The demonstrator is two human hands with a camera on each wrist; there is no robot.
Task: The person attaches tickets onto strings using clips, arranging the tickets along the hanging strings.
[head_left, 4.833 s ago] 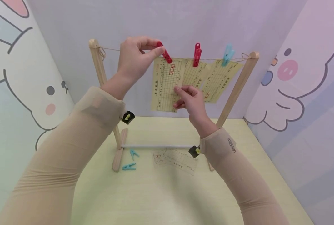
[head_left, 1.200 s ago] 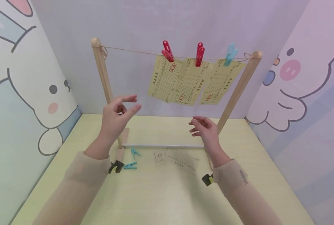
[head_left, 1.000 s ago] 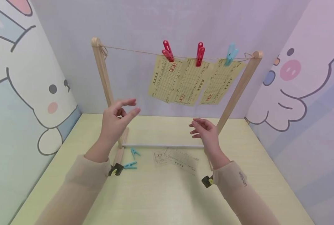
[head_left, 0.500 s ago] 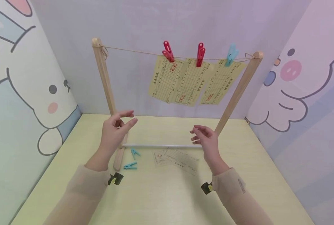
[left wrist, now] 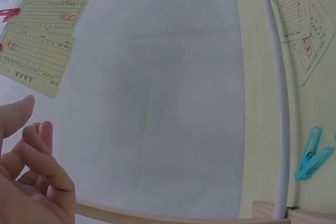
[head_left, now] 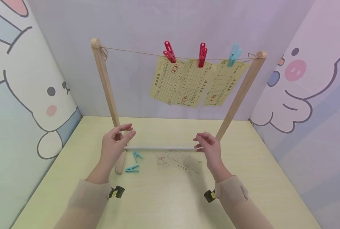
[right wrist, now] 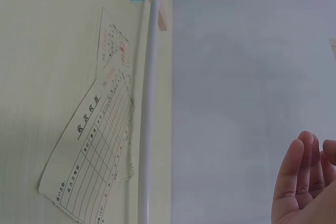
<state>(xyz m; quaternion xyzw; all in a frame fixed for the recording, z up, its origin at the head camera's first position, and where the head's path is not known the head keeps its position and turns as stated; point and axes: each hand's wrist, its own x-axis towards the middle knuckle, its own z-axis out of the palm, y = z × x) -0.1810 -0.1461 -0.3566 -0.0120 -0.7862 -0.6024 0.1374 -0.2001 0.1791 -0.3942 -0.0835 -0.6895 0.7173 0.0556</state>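
My left hand (head_left: 114,144) hovers by the left post, fingers loosely bent with nothing between them. On the other side my right hand (head_left: 211,149) hangs near the foot of the right post, relaxed and holding nothing. Three yellow printed receipts (head_left: 167,81) hang side by side from a string (head_left: 132,51). Two red clothespins (head_left: 202,55) and one light blue clothespin (head_left: 234,55) hold them there. Overlapping receipt slips (head_left: 185,162) lie flat on the table between the hands. Below the left hand rest two blue clothespins (head_left: 132,169), apart from it.
A wooden frame carries the string between its left post (head_left: 105,82) and right post (head_left: 241,95). A pale rod (head_left: 161,148) joins the posts low down, just behind the loose slips. Cartoon-printed walls (head_left: 301,79) enclose the table (head_left: 158,203).
Earlier my left hand pinched the leftmost red clothespin and my right hand held that receipt's edge. Both have let go and lowered towards the table; the receipt hangs by the clothespin.
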